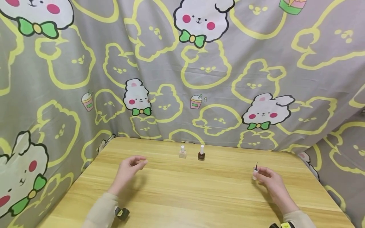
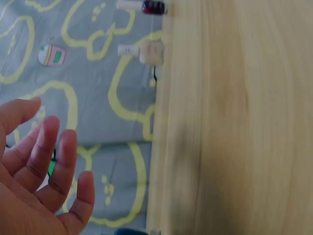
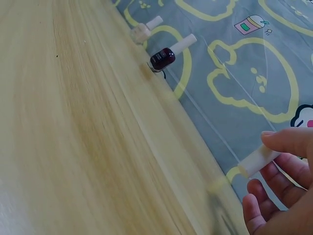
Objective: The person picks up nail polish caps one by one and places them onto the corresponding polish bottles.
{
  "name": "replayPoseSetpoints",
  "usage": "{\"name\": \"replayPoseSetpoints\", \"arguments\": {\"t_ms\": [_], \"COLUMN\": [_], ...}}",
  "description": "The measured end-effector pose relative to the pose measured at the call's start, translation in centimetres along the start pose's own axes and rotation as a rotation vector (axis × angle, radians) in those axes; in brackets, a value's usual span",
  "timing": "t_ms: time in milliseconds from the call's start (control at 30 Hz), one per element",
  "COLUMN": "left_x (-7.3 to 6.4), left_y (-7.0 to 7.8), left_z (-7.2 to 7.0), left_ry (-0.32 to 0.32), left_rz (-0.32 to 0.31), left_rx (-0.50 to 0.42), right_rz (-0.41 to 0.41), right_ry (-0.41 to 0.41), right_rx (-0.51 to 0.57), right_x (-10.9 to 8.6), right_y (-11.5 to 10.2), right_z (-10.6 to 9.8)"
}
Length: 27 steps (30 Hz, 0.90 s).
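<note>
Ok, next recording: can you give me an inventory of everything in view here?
Dark bottle: one, near-black with white cap, upright near the table's far edge
Pale bottle: one, pale beige with white cap, left of the dark one
Loose cap: one, white with thin dark stem pointing up, in the right grip
Table: one, wood-toned, under the hands
Cloth: grey, yellow outlines and white cartoon animals, behind and beside the table
Blue thing: one, dark blue, left wrist view's bottom edge, cut off, unidentifiable
Sleeves: two, beige, on the forearms
Left grip: one, bare, over the table's left side, holding nothing
Right grip: one, bare, pinching the loose cap
</note>
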<state>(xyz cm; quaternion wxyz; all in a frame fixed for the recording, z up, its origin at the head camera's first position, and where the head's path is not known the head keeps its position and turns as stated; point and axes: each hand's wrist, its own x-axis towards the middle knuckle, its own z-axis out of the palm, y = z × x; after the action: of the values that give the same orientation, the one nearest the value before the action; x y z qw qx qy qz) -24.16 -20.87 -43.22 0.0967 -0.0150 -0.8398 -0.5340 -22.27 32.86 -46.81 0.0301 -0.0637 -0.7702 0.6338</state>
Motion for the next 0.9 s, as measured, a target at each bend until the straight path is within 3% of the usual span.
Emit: {"name": "replayPoseSetpoints", "arguments": {"t_ms": [167, 400, 500, 633, 900], "left_x": [0.4, 0.8, 1.0, 1.1, 1.3], "left_y": [-0.7, -1.9, -2.5, -3.1, -4.5], "left_z": [-1.0, -2.8, -3.4, -4.5, -6.6], "left_ry": [-0.053, -0.172, -0.224, -0.257, -0.248], "left_rz": [0.05, 0.16, 0.179, 0.175, 0.101], "left_rx": [0.038, 0.142, 0.188, 0.207, 0.21], "right_rz": [-0.009, -0.012, -0.019, -0.018, -0.037], "right_ry": [-0.002, -0.011, -0.016, -0.017, -0.003], "right_rx": [0.009, 0.016, 0.024, 0.048, -0.005], "right_x": [-0.2, -0.3, -0.4, -0.4, -0.5], "right_y": [-0.2, -0.3, -0.3, -0.5, -1.1], "right_z": [0.1, 0.5, 0.6, 0.5, 0.0]}}
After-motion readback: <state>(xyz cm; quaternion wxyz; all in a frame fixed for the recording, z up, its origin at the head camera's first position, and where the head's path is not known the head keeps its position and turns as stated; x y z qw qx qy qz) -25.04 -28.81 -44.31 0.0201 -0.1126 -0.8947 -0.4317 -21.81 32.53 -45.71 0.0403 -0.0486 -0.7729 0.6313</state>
